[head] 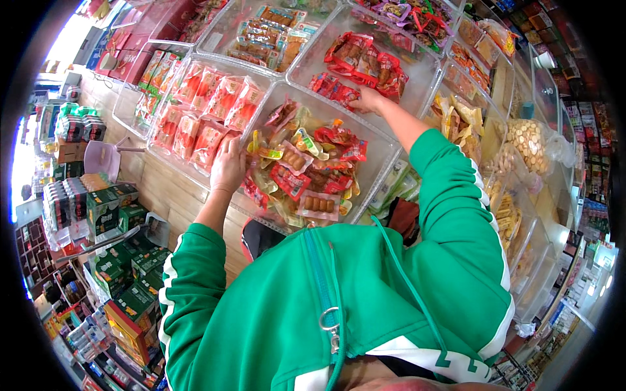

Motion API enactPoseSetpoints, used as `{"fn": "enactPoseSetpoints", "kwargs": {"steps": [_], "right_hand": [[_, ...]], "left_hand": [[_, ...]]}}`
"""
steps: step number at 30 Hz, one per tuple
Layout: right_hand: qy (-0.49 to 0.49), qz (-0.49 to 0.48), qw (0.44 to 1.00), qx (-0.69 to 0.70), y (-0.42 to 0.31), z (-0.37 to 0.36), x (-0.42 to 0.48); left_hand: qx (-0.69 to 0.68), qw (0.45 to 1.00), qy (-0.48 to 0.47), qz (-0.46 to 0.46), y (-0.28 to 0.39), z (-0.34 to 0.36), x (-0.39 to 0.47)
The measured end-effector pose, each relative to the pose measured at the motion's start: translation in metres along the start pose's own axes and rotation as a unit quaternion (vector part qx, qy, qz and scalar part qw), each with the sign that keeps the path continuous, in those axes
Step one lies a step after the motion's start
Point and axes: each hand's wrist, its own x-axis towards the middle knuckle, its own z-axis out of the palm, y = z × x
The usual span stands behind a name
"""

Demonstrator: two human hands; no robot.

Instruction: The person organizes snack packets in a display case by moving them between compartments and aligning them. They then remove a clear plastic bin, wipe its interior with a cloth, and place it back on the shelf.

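Note:
My right hand (368, 100) reaches into a clear plastic bin (425, 83), its fingers on a small red snack packet (330, 89); whether they grip it is unclear. Larger red packets of brown food (364, 58) lie beyond. My left hand (229, 159) rests at the divider between two bins, against red-and-white snack packets (205, 141) standing in rows; its fingertips are partly hidden. Before my chest, a clear bin (376, 146) holds mixed vacuum-packed snacks, among them a pink-edged pack of small sausages (319, 205) and a red packet (289, 181).
More clear bins hold brown snack packs (274, 34), yellow packets (459, 117) and a bag of round biscuits (527, 141). At the left stand a lilac plastic chair (103, 157), green cartons (110, 210) and shrink-wrapped drinks (68, 200). Stocked shelves line the right.

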Motion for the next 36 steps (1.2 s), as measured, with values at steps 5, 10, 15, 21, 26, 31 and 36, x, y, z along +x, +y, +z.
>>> {"fn": "enactPoseSetpoints", "kwargs": {"steps": [5,10,15,21,26,31,36], "right_hand": [[0.037,-0.039,0.992,0.113,0.022,0.015,0.03],[0.197,-0.144,0.97,-0.004,-0.031,-0.016,-0.045],[0.06,-0.281,0.957,0.024,-0.042,0.008,-0.126],[0.235,-0.315,0.889,-0.236,-0.028,0.082,-0.139],[0.23,-0.254,0.887,-0.309,-0.037,0.082,-0.124],[0.218,-0.254,0.926,-0.173,-0.051,0.061,-0.145],[0.022,-0.213,0.878,0.427,-0.082,0.053,-0.197]], "left_hand": [[0.003,1.0,0.001,0.02,-0.001,0.002,0.003],[0.012,1.0,0.018,0.017,-0.008,0.006,-0.003],[0.015,0.999,0.022,0.023,-0.005,0.006,-0.001],[0.018,0.998,0.033,0.04,-0.011,0.01,0.001],[0.004,0.999,0.034,0.04,-0.009,0.008,0.001],[0.004,0.998,0.035,0.044,-0.009,0.009,-0.001],[-0.022,0.994,0.095,0.053,-0.005,0.008,-0.004]]}}
